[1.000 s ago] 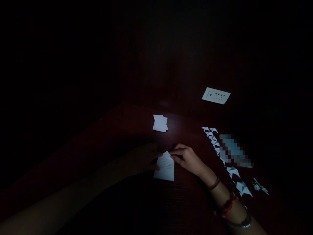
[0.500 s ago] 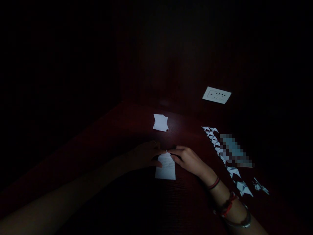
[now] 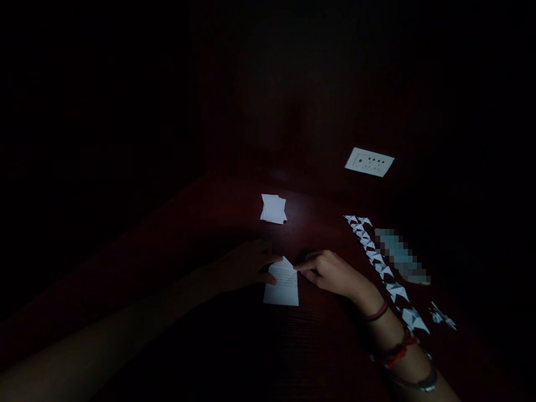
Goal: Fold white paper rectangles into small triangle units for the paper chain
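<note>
A small sheet of paper [image 3: 285, 290] lies on the dark red table in front of me, its far end folded to a point and faint lines of print across its middle. My left hand [image 3: 255, 262] rests at its left side, index finger near the tip and thumb on the left edge, the two spread apart. On the right, my right hand [image 3: 329, 271] stretches its index finger to the right corner of the fold, with the other fingers bent beneath. Neither hand lifts the paper.
Beyond the hands is a small stack of white paper [image 3: 273, 209]. Folded paper pieces [image 3: 377, 259] run in a row along the right, beside a pixelated bluish object [image 3: 402, 257] and a small crumpled white bundle [image 3: 443, 316]. A socket plate [image 3: 369, 162] is on the back wall.
My right index finger has slid from the paper's tip down along its right slanted edge to the corner. The left hand has stayed nearly in place. The view has shifted slightly.
</note>
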Motion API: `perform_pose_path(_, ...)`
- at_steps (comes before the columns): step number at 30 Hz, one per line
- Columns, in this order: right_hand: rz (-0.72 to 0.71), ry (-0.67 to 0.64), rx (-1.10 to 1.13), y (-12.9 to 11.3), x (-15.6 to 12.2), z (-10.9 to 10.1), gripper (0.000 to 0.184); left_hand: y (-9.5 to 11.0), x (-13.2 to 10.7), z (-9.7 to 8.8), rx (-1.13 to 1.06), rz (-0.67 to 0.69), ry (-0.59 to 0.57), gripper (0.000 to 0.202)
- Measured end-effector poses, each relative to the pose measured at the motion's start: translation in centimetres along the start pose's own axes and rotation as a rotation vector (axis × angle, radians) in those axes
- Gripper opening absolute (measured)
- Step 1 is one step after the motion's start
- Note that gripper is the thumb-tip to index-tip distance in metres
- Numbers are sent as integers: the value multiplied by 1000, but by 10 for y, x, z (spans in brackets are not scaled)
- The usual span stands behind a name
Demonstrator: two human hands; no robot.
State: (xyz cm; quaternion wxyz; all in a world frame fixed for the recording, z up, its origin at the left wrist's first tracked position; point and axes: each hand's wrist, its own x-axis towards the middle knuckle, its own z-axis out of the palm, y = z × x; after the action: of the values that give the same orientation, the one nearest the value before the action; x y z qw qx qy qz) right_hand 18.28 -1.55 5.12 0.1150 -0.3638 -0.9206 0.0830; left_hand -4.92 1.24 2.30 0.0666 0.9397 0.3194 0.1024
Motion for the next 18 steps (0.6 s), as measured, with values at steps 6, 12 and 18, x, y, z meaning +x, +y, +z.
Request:
perform_pose_path(6, 5, 0, -29, -2, -2, -6, 30, -2, 0, 3, 1, 14, 6, 50)
perform_pose_path(12, 31, 88, -60, -3, 5, 8, 28, -2, 2, 0, -28, -15, -4, 51)
perform_pose_path(18, 28, 52, -63, 2, 6, 17, 26, -2, 4, -1, -57, -41, -9, 50)
